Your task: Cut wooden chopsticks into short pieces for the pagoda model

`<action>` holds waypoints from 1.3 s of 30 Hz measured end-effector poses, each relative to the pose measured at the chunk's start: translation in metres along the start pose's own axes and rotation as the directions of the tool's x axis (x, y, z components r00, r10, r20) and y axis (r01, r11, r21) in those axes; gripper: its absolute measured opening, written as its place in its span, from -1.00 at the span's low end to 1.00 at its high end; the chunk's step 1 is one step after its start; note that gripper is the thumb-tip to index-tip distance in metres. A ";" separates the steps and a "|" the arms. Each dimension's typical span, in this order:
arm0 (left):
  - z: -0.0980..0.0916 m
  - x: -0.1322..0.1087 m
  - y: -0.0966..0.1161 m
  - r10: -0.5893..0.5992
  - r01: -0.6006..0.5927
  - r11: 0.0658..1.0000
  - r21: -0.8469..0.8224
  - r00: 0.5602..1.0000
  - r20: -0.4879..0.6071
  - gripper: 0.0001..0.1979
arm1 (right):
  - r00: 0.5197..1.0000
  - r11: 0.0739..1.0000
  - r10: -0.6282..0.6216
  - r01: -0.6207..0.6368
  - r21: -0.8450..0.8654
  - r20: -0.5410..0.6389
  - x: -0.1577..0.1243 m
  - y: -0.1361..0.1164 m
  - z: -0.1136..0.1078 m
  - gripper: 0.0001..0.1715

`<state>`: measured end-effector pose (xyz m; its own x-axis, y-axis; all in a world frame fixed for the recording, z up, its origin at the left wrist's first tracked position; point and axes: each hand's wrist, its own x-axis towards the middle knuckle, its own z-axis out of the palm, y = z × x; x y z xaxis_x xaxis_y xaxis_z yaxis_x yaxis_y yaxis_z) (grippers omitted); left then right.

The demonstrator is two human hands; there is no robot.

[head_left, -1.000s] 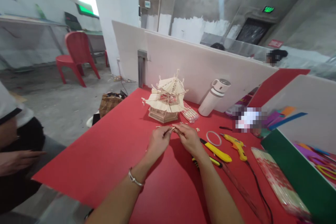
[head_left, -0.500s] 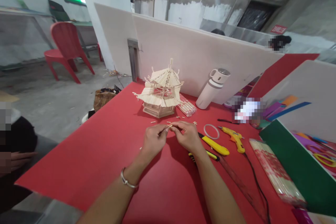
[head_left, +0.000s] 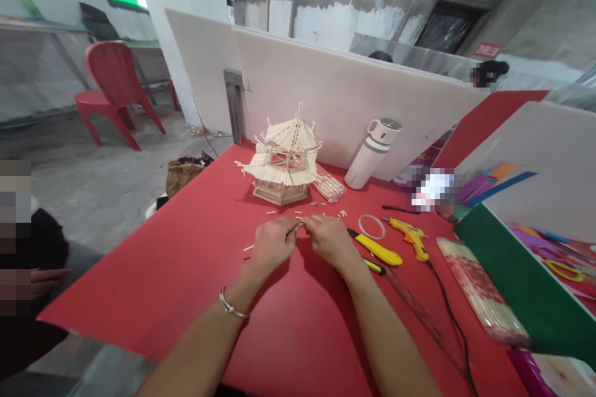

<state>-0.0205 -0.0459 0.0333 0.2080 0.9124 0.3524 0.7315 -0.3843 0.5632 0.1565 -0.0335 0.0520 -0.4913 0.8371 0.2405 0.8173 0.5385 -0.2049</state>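
My left hand [head_left: 272, 243] and my right hand [head_left: 329, 239] meet fingertip to fingertip just above the red table [head_left: 186, 273]. Both are pinched on a thin wooden stick [head_left: 298, 226] held between them. Behind them stands a small pavilion model [head_left: 283, 161] built from wooden sticks. Several short stick offcuts [head_left: 321, 214] lie scattered between the model and my hands. A silver bracelet [head_left: 230, 307] circles my left wrist.
A yellow utility knife [head_left: 378, 250], tape ring [head_left: 371, 226], yellow glue gun [head_left: 410, 237] with black cord, and bagged sticks [head_left: 479, 291] lie to the right. A white flask [head_left: 372, 154] stands by the white partition [head_left: 354, 99]. Another person [head_left: 28, 260] sits at the left. A red chair [head_left: 114, 90] stands behind.
My hands have lowered closer to the table and still pinch the stick. The camera has shifted slightly; the other things stay where they were.
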 end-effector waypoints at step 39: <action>0.001 0.011 0.007 -0.436 0.377 0.498 -0.781 0.887 0.151 -0.61 | 0.927 0.008 0.280 -0.263 0.965 0.250 -0.087 0.015 0.003 -0.36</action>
<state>-0.0125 -0.0383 0.0405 -0.0362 0.9983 -0.0455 -0.0640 0.0431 0.9970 0.2103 -0.0977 0.0253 -0.3017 0.9507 -0.0715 -0.1548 -0.1228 -0.9803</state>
